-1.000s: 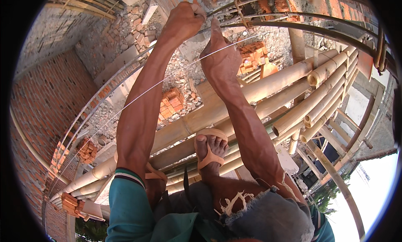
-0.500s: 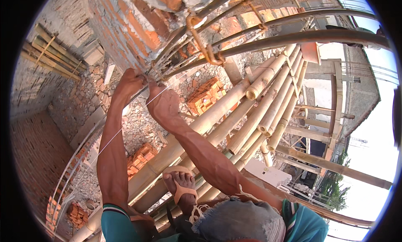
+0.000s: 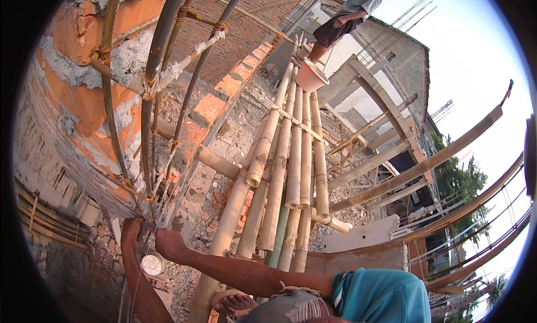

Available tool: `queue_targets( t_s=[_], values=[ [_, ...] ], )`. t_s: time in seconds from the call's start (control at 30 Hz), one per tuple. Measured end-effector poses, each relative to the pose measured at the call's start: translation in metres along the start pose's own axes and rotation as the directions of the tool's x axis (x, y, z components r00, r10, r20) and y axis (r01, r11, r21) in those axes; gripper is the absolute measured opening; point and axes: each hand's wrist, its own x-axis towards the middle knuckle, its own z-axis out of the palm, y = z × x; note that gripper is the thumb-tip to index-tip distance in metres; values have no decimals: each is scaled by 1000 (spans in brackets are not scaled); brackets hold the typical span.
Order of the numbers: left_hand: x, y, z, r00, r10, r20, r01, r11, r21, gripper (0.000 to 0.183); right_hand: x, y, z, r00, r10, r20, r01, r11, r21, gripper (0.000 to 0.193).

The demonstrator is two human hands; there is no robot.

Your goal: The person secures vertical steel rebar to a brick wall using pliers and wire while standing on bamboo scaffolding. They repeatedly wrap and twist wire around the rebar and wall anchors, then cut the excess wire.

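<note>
Head view showed steel bars [image 3: 146, 116] running lengthwise away just beyond left hand [image 3: 132, 231] and right hand [image 3: 169, 243], neither clearly nearer, finger grip impossible to tell.

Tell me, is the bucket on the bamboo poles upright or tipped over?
Upright: the bucket has its wide rim uppermost, narrower base toward the bamboo poles.

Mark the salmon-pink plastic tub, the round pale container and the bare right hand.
Salmon-pink plastic tub [image 3: 309, 78], head view: outer wall.
Round pale container [image 3: 152, 265], head view: top.
Bare right hand [image 3: 169, 243], head view: middle.
</note>
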Motion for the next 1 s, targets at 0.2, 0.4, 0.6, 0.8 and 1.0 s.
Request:
queue_targets(
  t_s=[0.2, 0.4, 0.6, 0.8, 1.0],
  values=[
    [-11, 5, -2, 993, -49, 111, 66, 986, -151, 21, -2, -3, 7, 989, 145, -4, -143, 984, 108, 20],
    [-30, 18, -8, 973, 42, 228, -35, 999, -38, 20, -5, -6, 20, 974, 183, 133, -218, 917, 334, 26],
    [-24, 19, -10, 964, 68, 256, -77, 997, 27, 21, -3, -3, 2, 965, 155, 211, -243, 831, 500, 32],
    [-24, 13, -8, 973, 114, 198, -115, 993, -5, 33, 1, -1, -10, 905, 347, 247, -407, 533, 742, 28],
    [-34, 21, -9, 969, 111, 221, -108, 994, -24, 34, 3, -9, -6, 941, 294, 169, -339, 796, 501, 33]
  ],
)
